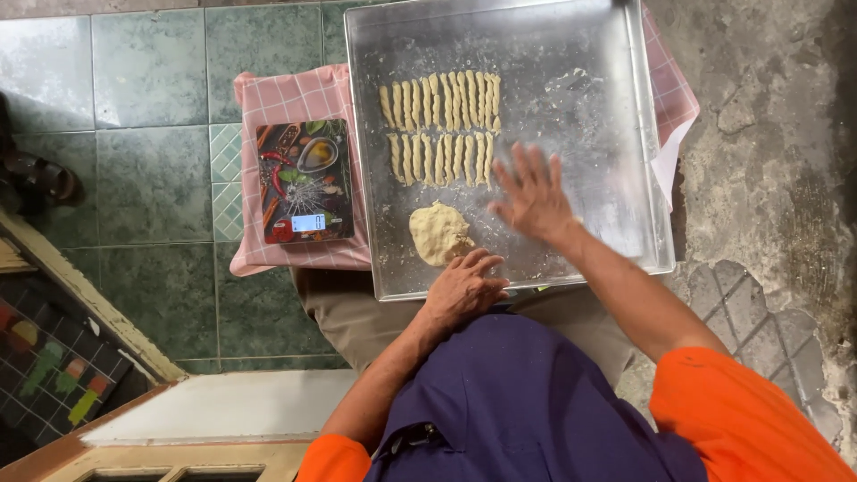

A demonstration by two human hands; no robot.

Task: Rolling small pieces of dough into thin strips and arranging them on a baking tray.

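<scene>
A large metal tray (589, 54) lies on a pink checked cloth (295, 94). Two rows of several thin dough sticks (442, 129) lie on its far half. A pale dough lump (437, 232) sits near the tray's front edge. My left hand (464, 286) rests at that front edge just beside the lump, fingers curled; whether it pinches any dough I cannot tell. My right hand (533, 195) is flat and spread on the tray right of the sticks, blurred, with something pale barely showing under its palm.
A flat kitchen scale (305, 181) with a printed picture top lies on the cloth left of the tray. Green floor tiles (152, 170) spread to the left, rough concrete (768, 161) to the right. A sandal (40, 178) sits at the far left.
</scene>
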